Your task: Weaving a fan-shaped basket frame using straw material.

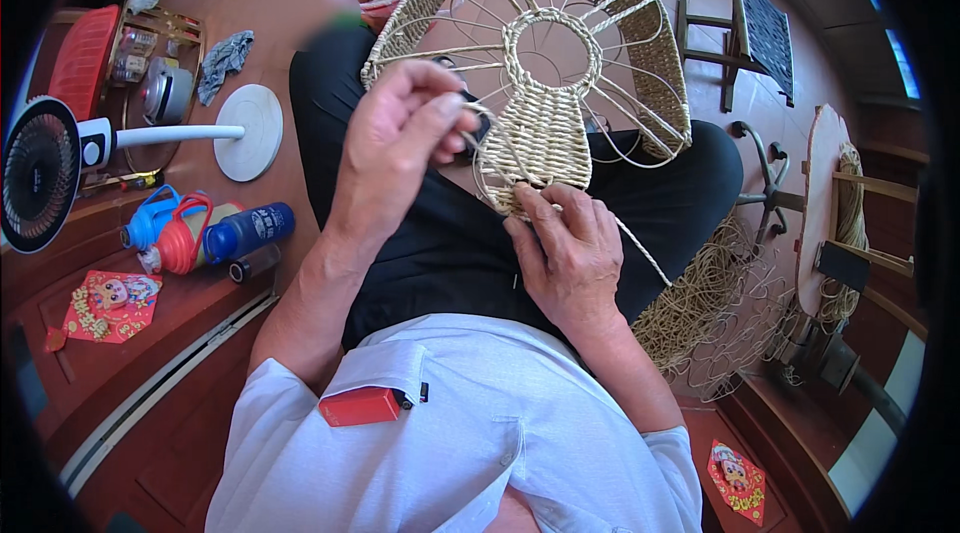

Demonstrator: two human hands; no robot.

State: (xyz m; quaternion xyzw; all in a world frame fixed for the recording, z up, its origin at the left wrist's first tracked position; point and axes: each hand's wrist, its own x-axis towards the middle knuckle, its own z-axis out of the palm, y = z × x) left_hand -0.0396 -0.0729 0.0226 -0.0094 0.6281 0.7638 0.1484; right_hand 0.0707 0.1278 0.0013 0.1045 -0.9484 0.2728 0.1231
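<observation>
Head view: cord weaving appears to be in hand. The left hand (395,143) pinches a strand (482,110) between thumb and fingers. The right hand (572,248) touches the near edge of the woven panel (540,138), just beyond it; whether it pinches cannot be told. The wicker frame (655,43) extends past both hands. Judged next requirement: strand drawn taut, edge steadied.

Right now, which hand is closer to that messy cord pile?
The right hand: it's at the woven piece, left of the cord pile. The left hand is farther left, higher in view.
</observation>
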